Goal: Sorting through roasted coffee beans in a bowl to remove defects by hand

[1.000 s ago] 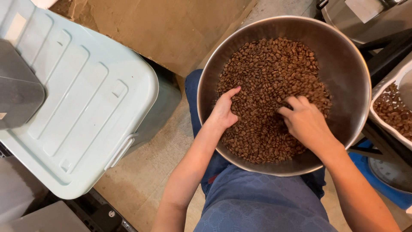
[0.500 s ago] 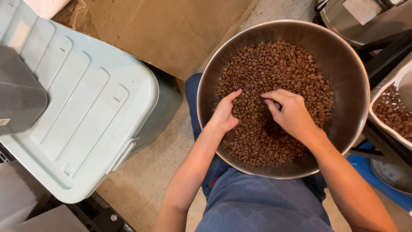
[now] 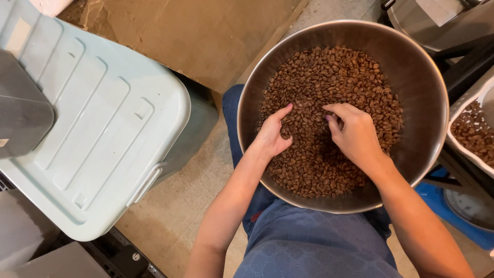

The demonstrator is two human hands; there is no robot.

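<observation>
A wide round metal bowl rests on my lap, part filled with brown roasted coffee beans. My left hand lies in the beans at the bowl's left side, fingers curled into them and the thumb pointing up. My right hand is over the middle of the heap, fingers bent and tips pinched together among the beans. Whether a bean is held between those fingertips is not visible. The two hands are a short gap apart.
A pale blue plastic bin lid fills the left side, with a grey object lying on it. Brown cardboard lies beyond my knees. A white tray of beans sits at the right edge, above a blue item.
My right hand has moved left from the bowl's right side to the middle of the beans, closer to the left hand. The left hand has stayed almost in place.
</observation>
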